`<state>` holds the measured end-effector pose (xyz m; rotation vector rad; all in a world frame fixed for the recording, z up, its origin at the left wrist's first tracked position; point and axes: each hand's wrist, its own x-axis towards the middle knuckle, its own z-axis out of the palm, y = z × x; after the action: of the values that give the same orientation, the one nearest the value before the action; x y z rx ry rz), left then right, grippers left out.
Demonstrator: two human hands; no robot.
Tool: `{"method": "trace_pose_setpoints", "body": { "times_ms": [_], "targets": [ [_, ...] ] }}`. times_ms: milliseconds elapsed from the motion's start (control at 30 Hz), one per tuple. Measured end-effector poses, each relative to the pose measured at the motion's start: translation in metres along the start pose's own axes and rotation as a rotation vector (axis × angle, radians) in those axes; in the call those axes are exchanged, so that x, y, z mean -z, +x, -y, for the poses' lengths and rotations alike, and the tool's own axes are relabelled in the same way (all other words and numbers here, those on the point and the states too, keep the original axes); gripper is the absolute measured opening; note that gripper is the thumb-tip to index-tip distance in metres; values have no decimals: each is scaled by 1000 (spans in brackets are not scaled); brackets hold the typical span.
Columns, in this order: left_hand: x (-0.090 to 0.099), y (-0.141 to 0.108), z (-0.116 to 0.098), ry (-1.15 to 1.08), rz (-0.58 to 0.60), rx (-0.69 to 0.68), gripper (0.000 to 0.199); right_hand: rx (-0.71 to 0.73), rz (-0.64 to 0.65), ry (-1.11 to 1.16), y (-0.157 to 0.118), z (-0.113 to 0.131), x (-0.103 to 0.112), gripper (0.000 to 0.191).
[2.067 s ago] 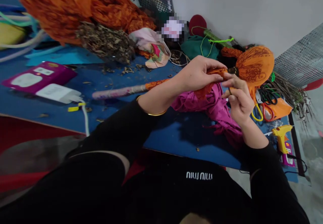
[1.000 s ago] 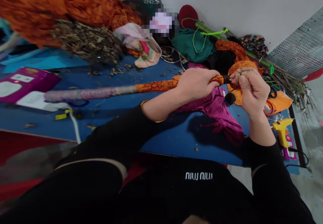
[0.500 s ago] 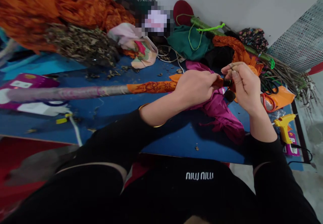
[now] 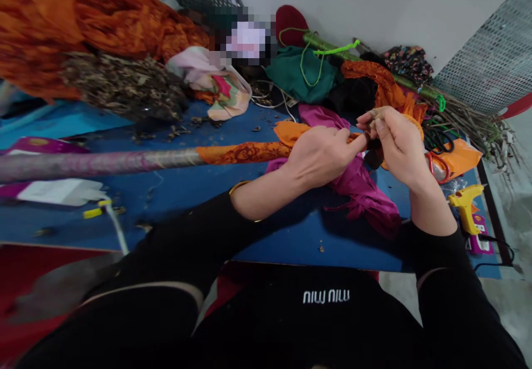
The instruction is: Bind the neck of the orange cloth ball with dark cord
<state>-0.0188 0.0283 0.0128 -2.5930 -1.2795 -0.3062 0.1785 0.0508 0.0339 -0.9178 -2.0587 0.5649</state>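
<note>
A long grey pole [image 4: 177, 159] lies across the view, its right part wrapped in orange patterned cloth [image 4: 243, 153]. My left hand [image 4: 318, 157] is closed around the wrapped part towards the right end. Close beside it, my right hand [image 4: 397, 142] has thumb and fingers pinched together at the tip of the pole. What sits between those right fingertips is small and brownish; I cannot make it out. Dark bits show between the two hands. Under them, a magenta cloth [image 4: 361, 191] lies crumpled on the blue table [image 4: 274, 247].
Orange fabric [image 4: 103, 14] and dried leaves [image 4: 124, 86] are heaped at the back left. Behind my hands lie a teal cloth [image 4: 301, 72] and a green stalk [image 4: 328, 45]. On the right are red-handled scissors [image 4: 438, 169], a yellow glue gun [image 4: 467, 205] and twigs [image 4: 477, 117].
The view has shifted slightly, so the table things sit a little further left. The right fingers have moved slightly at the pole's tip; the left hand keeps its hold.
</note>
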Motion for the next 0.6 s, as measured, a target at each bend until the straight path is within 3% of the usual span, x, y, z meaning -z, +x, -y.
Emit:
{"method": "trace_pose_setpoints", "body": {
  "times_ms": [100,200,333,400,500,600],
  "targets": [
    [2,0,1,-17,-22,14,48,7,-27,49,0,0,-2,51],
    [7,0,3,-57,9,47,44,-50,-130,238,1,3,0,46],
    [19,2,14,-96,102,132,46,-240,-218,503,2,2,28,33],
    [25,3,22,-119,126,169,47,-292,-224,476,4,-12,48,33],
    [29,3,36,-225,127,180,43,-314,-243,423,9,-52,70,37],
    [30,0,47,-447,73,138,40,-191,-137,374,14,-97,68,32]
  ]
}}
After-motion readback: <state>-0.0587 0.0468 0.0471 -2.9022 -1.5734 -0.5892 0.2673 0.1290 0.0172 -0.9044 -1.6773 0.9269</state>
